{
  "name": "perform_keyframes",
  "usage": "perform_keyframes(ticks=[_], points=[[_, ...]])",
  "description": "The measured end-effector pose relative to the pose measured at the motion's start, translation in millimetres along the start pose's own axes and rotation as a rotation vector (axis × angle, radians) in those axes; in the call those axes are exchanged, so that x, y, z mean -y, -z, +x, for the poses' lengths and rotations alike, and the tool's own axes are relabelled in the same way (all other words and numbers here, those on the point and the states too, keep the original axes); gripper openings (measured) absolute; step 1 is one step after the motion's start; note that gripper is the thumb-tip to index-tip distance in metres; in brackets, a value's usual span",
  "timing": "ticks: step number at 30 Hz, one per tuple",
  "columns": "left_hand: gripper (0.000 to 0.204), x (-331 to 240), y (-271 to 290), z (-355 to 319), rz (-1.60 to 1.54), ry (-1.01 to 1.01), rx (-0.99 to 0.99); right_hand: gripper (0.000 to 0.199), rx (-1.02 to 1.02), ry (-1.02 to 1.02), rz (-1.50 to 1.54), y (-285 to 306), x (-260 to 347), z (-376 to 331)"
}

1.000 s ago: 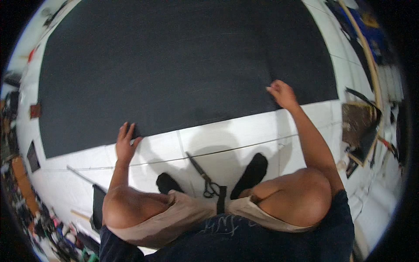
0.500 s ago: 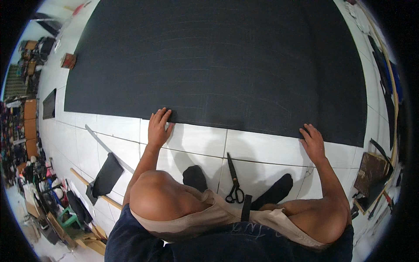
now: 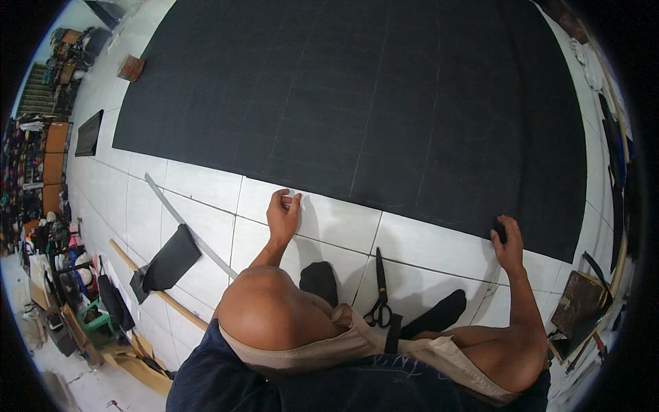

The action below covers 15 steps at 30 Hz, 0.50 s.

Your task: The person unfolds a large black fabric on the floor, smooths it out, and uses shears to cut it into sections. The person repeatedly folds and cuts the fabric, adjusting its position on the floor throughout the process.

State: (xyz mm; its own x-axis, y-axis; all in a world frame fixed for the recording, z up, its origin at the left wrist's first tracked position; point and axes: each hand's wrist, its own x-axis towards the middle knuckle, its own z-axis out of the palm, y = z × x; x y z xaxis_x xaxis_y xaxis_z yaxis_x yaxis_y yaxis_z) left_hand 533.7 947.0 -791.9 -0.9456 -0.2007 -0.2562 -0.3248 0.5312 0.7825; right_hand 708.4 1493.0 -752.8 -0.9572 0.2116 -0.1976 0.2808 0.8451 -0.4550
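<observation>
You wore a dark navy top and beige shorts, with black socks (image 3: 439, 314) on both feet. Your forearms, left hand (image 3: 283, 216) and right hand (image 3: 509, 244) were bare, unsleeved.

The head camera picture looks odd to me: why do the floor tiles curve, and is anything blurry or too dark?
Head view: fisheye lens bends the tile lines and the black sheet's edge toward a black rim; the middle is sharp; soft shadows fall beside the left hand and scissors; the cluttered left edge is squeezed and hard to read.
</observation>
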Motion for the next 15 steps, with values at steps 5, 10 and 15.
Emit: perform_keyframes(ticks=[5,10,15], points=[[0.056,-2.4,-19.0,18.1,0.458,-0.533,-0.328,0.050,-0.229,-0.230,-0.117,6.1,-43.5,12.3],[0.046,-2.7,-6.9,25.9,0.417,-0.462,-0.019,0.063,-0.207,-0.393,-0.233,10.7,-86.6,12.4],[0.065,-15.2,-3.5,14.3,0.567,-0.499,0.100,0.062,-0.134,-0.583,-0.203,31.5,-76.3,8.4]])
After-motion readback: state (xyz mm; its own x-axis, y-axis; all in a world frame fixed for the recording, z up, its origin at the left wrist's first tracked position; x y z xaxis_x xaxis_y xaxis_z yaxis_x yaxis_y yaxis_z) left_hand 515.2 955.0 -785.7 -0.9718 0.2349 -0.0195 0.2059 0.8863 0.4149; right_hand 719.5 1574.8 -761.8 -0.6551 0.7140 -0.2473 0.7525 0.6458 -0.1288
